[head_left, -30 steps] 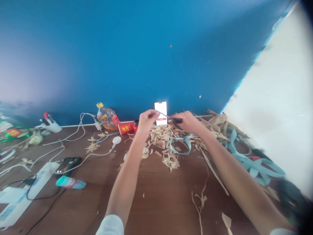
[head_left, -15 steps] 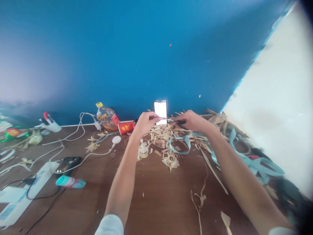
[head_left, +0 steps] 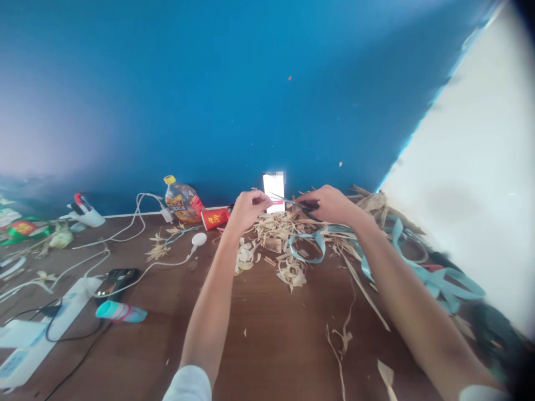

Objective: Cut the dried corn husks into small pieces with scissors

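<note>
My right hand [head_left: 326, 204] is closed around the handles of a pair of scissors [head_left: 295, 203]. The blades are parted and point left, in front of a bright phone [head_left: 273, 186] that leans on the wall. My left hand [head_left: 251, 206] is pinched just left of the blade tips; whatever sits between its fingertips is too small to make out. Below both hands lies a heap of dry, straw-coloured husk scraps [head_left: 276, 229]. A loop of pale blue ribbon [head_left: 308, 257] rests on the front of the heap.
Left of the heap are a red paper cup [head_left: 215, 218] on its side and a plastic bottle [head_left: 183, 201]. White cables, a power strip [head_left: 54, 326] and a turquoise roll [head_left: 121, 311] occupy the left. More blue ribbon [head_left: 443, 284] lies right, by the wall.
The scissor blades have parted and their tips have lifted a little. The two hands are slightly farther from each other at the fingertips. Things on the table look the same.
</note>
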The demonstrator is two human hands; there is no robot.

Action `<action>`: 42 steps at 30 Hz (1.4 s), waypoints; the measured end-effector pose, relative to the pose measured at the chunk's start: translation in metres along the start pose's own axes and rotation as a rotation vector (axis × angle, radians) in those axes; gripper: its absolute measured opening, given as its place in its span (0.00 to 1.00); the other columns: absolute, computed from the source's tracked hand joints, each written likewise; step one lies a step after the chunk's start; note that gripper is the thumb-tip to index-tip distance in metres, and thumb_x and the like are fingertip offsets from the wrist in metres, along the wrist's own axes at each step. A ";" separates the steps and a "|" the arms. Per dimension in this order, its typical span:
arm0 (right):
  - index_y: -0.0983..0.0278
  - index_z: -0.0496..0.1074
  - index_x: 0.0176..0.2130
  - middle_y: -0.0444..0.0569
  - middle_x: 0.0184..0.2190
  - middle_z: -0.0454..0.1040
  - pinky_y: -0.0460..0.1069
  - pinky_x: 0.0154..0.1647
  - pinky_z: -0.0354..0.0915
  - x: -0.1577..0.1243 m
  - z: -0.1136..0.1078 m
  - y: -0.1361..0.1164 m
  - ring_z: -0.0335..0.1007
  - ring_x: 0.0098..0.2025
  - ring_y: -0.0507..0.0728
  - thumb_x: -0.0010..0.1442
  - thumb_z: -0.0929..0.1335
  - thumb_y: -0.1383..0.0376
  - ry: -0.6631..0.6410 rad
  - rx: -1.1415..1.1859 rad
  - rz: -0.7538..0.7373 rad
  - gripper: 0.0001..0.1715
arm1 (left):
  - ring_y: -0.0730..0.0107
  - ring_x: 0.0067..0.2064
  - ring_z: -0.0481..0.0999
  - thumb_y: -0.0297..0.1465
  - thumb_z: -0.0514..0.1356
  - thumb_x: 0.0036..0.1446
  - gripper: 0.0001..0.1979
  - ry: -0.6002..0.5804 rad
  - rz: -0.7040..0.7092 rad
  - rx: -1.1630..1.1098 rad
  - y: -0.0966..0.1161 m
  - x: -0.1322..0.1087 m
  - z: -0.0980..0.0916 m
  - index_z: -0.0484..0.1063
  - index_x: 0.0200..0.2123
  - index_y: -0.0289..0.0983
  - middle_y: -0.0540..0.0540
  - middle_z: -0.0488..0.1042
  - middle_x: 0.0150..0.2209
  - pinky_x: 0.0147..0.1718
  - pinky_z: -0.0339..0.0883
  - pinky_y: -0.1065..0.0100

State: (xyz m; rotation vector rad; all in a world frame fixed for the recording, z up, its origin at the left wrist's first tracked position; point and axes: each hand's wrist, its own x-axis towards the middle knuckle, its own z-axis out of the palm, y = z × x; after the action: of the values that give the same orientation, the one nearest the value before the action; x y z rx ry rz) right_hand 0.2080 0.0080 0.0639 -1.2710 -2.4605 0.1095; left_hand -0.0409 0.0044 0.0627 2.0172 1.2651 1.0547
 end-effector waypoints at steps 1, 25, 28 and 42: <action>0.57 0.78 0.45 0.48 0.32 0.80 0.47 0.27 0.55 0.000 0.000 0.000 0.68 0.27 0.53 0.57 0.63 0.60 0.011 -0.003 -0.001 0.19 | 0.69 0.32 0.71 0.38 0.61 0.53 0.12 -0.003 -0.014 -0.012 0.000 0.000 0.001 0.76 0.31 0.34 0.45 0.76 0.30 0.33 0.62 0.68; 0.50 0.77 0.45 0.43 0.35 0.79 0.46 0.27 0.55 -0.004 -0.006 0.000 0.69 0.30 0.53 0.55 0.65 0.65 -0.187 -0.030 -0.012 0.20 | 0.68 0.34 0.70 0.35 0.57 0.55 0.10 -0.173 0.069 0.310 0.007 -0.002 0.000 0.76 0.32 0.36 0.45 0.76 0.34 0.34 0.59 0.67; 0.50 0.77 0.45 0.43 0.33 0.79 0.46 0.27 0.54 -0.004 -0.008 -0.002 0.69 0.30 0.53 0.54 0.65 0.67 -0.190 -0.060 -0.013 0.21 | 0.67 0.34 0.70 0.36 0.57 0.55 0.11 -0.192 0.078 0.300 0.005 -0.002 0.000 0.76 0.31 0.36 0.45 0.76 0.33 0.34 0.58 0.67; 0.49 0.76 0.47 0.47 0.31 0.78 0.47 0.26 0.54 -0.003 -0.006 -0.006 0.70 0.33 0.56 0.52 0.65 0.67 -0.189 -0.139 0.006 0.25 | 0.68 0.30 0.67 0.36 0.59 0.53 0.09 -0.203 0.054 0.277 0.003 -0.003 0.001 0.75 0.29 0.36 0.46 0.74 0.29 0.30 0.56 0.67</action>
State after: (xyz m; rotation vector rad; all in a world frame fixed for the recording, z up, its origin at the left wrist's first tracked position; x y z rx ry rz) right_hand 0.2074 0.0018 0.0704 -1.3832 -2.6658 0.0634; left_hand -0.0395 0.0001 0.0635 2.3098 1.3121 0.7062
